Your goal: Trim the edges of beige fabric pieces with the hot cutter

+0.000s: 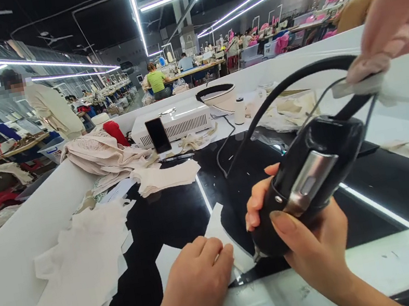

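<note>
Black tool (308, 182) clamped in the right hand (310, 240), tip down, touching the edge of a white cloth piece (219, 237) on the dark glossy table (176, 216). Left hand (200, 275) flat on the same piece, fingers together, just beside the tool tip. Black cable (294, 79) rising from the tool. Pale cloth scraps (82, 269) heaped at left; phone (157, 135) leaning on a white box (179, 120) behind.

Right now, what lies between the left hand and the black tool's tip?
In the head view, only the white fabric piece lies between the left hand and the black tool, which the right hand grips.
</note>
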The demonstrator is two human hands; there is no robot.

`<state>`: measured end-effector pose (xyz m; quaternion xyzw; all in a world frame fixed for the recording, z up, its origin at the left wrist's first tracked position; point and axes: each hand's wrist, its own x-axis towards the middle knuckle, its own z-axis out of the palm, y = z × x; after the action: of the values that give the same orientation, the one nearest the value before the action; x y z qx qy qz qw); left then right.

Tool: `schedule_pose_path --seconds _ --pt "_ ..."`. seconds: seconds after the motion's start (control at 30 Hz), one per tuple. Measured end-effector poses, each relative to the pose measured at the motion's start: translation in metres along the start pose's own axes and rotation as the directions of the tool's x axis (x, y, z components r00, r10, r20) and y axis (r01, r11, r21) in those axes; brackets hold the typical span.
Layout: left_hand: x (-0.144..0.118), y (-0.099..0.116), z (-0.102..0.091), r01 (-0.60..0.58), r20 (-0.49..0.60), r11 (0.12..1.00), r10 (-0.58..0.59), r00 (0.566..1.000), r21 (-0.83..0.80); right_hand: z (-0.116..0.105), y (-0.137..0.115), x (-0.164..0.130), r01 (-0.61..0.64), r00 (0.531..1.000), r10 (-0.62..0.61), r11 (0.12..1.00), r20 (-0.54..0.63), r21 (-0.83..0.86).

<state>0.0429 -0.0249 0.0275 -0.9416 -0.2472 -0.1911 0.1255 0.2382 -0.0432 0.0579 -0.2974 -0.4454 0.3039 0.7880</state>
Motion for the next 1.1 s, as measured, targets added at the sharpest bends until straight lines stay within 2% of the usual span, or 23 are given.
schedule_pose_path --seconds 0.13,0.27,0.5,0.67,0.87,1.1 --pt "0.007 0.006 0.004 -0.175 -0.1 0.966 0.158 0.982 -0.193 0.001 -0.002 -0.001 0.006 1.0 -0.006 1.0 0.001 -0.01" --pt "0.009 0.01 0.015 -0.237 -0.109 0.943 0.217 0.97 -0.235 0.001 -0.003 -0.001 0.01 1.0 -0.01 1.0 0.003 -0.008" --pt "0.004 0.005 0.023 -0.255 -0.096 0.934 0.238 0.966 -0.249 -0.001 -0.002 -0.003 0.005 1.0 -0.005 0.999 0.001 -0.031" --pt "0.0 -0.003 0.025 -0.256 -0.133 0.933 0.229 0.964 -0.252 -0.001 -0.004 -0.002 -0.008 1.0 0.008 1.0 -0.014 -0.027" --pt "-0.002 -0.005 0.022 -0.184 -0.105 0.924 0.158 0.982 -0.336 -0.001 -0.005 -0.001 -0.038 0.999 0.038 0.999 -0.027 -0.002" --pt "-0.005 -0.002 0.022 -0.116 -0.059 0.929 0.102 0.993 -0.352 -0.004 -0.006 -0.002 -0.048 0.998 0.048 0.999 -0.034 -0.01"
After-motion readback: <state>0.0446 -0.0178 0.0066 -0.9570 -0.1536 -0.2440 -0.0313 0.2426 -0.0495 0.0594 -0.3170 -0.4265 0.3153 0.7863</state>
